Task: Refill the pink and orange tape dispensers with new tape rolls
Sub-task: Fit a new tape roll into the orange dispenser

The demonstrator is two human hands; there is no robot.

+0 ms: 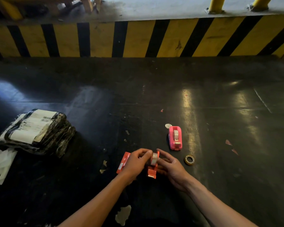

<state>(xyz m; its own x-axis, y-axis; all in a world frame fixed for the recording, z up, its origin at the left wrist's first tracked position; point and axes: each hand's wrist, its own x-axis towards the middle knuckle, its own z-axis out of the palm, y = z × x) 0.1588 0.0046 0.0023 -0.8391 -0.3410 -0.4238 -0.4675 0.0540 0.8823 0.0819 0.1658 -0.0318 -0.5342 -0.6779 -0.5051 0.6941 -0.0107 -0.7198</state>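
Gloves of thin white material [0, 164] are lying at the far left edge of the dark, scuffed table [220, 104], partly cut off by the frame. Just behind them a stack of black plastic mailer bags with white shipping labels [36, 131] is resting, its print too small to read. Nearer the middle, an orange-red flat cardboard piece [123, 162] is lying beside the left hand [134, 163], which is partly covering it. That hand is pinching the clear tape roll [154, 158] from the left side, while the right hand [170, 167] is curling around the orange plastic tape dispenser [152, 172], gripping it from the right; the roll is sitting in the top of the dispenser, though the fingers are hiding how far it is seated. Behind and to the right, the pink plastic tape dispenser [175, 138] is standing alone with a roll already in it, a small white round scrap [168, 126] just behind it. A brownish, nearly used-up tape ring [189, 160] is lying flat near the right hand.
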